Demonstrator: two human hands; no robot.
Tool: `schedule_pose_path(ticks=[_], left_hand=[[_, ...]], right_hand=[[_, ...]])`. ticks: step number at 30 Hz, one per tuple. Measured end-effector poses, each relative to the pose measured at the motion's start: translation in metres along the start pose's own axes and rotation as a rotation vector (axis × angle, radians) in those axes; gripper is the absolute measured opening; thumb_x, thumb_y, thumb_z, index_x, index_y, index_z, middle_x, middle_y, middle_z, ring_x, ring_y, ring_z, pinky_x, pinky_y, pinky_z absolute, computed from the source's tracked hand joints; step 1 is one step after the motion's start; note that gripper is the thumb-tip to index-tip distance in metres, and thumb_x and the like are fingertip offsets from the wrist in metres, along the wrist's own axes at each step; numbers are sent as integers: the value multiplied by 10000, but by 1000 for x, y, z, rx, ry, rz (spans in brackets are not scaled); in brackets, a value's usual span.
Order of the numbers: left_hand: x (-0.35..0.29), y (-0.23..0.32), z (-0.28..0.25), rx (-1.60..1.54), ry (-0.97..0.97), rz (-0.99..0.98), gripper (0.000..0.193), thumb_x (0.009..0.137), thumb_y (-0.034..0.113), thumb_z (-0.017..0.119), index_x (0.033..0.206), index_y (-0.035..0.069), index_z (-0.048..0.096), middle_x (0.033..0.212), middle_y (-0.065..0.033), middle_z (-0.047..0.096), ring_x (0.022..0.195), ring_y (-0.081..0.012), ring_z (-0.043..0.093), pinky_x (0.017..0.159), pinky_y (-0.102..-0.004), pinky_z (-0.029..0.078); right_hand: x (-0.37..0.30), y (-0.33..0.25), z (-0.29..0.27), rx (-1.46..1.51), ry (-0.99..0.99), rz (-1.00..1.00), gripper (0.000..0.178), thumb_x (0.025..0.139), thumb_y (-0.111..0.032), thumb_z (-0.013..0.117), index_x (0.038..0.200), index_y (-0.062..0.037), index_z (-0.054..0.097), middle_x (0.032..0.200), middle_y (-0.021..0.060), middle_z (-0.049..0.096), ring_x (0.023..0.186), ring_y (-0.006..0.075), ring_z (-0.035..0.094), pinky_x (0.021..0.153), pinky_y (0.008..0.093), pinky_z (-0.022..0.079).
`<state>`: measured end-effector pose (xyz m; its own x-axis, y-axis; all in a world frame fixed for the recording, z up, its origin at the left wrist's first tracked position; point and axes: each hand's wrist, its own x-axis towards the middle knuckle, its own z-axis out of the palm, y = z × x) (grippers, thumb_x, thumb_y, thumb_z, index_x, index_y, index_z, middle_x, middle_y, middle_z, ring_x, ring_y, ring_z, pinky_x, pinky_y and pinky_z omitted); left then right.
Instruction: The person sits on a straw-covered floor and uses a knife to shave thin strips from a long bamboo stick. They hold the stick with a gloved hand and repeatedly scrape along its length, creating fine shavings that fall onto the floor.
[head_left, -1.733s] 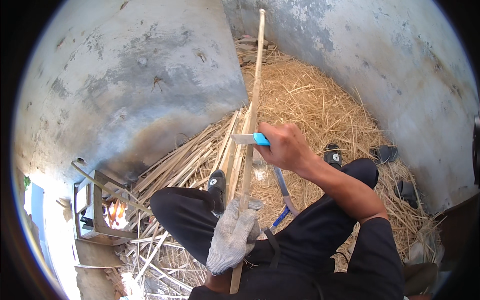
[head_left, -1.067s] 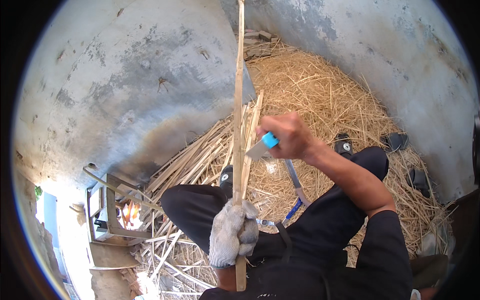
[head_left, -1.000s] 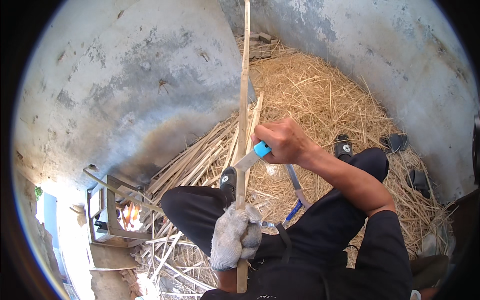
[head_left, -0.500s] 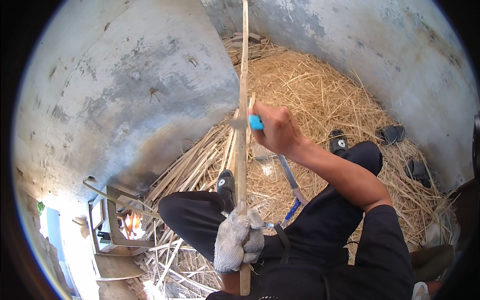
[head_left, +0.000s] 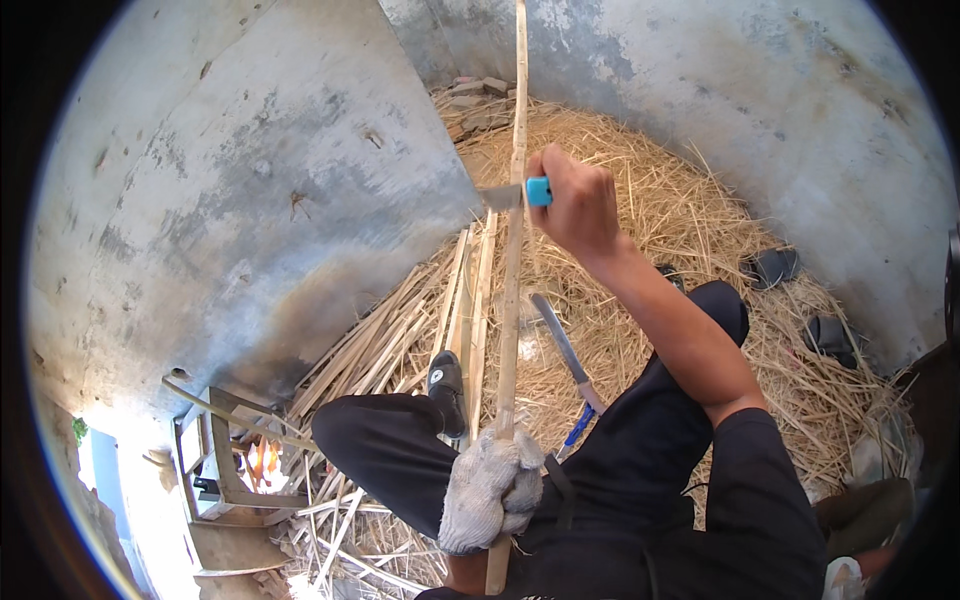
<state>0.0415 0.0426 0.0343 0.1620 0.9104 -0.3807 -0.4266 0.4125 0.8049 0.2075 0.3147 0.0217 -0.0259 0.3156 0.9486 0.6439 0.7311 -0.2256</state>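
Observation:
A long, narrow bamboo strip (head_left: 509,340) runs from my lap up past the top edge of the head view. My left hand (head_left: 490,492), in a grey-white knitted glove, is closed around its lower part, and a short end sticks out below the fist. Higher up, my bare right hand (head_left: 580,205) grips a knife (head_left: 539,191) by its turquoise handle. The knife's short, wide blade lies across the strip and points left. Between my legs lies a larger, long-bladed knife (head_left: 565,345) with blue on its handle.
Split strips (head_left: 370,335) are piled along the left wall. Straw-like shavings (head_left: 640,210) cover the floor. A wooden frame (head_left: 225,450) stands at lower left, with orange flames (head_left: 264,462) visible by it. Dark footwear (head_left: 832,340) lies at right. Another person's leg (head_left: 870,515) shows lower right.
My right hand and the knife have moved up the strip, farther from my left hand. The strip and my gloved hand have shifted slightly right in view.

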Motion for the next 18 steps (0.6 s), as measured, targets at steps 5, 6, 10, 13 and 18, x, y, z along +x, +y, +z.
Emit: schedule_pose_path(ticks=[5, 6, 10, 13, 18], left_hand=[[-18, -14, -30, 27, 276, 24, 190, 994, 221, 509, 906, 54, 526, 502, 17, 368, 334, -60, 298, 297, -231, 207], [-18, -8, -39, 48, 318, 87, 272, 1029, 334, 460, 916, 86, 465, 449, 35, 268, 279, -58, 220, 239, -238, 199], [-15, 1, -46, -55, 125, 210, 269, 1019, 315, 486, 929, 62, 502, 486, 7, 349, 311, -66, 275, 274, -232, 215], [-9, 5, -41, -89, 11, 231, 320, 1011, 368, 518, 930, 58, 506, 492, 2, 360, 322, -72, 298, 281, -230, 231], [13, 15, -30, -78, -69, 194, 350, 1009, 380, 517, 922, 41, 512, 502, -9, 386, 321, -84, 305, 284, -237, 243]], right_hand=[[3, 213, -81, -554, 383, 1223, 432, 974, -285, 479, 622, -60, 587, 496, 43, 530, 411, 164, 469, 397, 332, 402], [11, 196, -72, -509, 374, 1058, 424, 976, -301, 487, 661, -48, 615, 502, 40, 538, 412, 147, 478, 386, 319, 401], [25, 78, -34, -33, -7, 559, 251, 960, -191, 553, 805, -29, 667, 554, 58, 587, 437, 119, 549, 338, 265, 378], [-23, 0, 4, 341, -173, 149, 350, 980, -229, 560, 656, -99, 528, 506, 10, 517, 410, 87, 501, 307, 257, 369], [-39, -84, -17, 378, -435, 34, 128, 838, -128, 670, 761, -55, 599, 547, 89, 595, 442, 219, 601, 403, 343, 450]])
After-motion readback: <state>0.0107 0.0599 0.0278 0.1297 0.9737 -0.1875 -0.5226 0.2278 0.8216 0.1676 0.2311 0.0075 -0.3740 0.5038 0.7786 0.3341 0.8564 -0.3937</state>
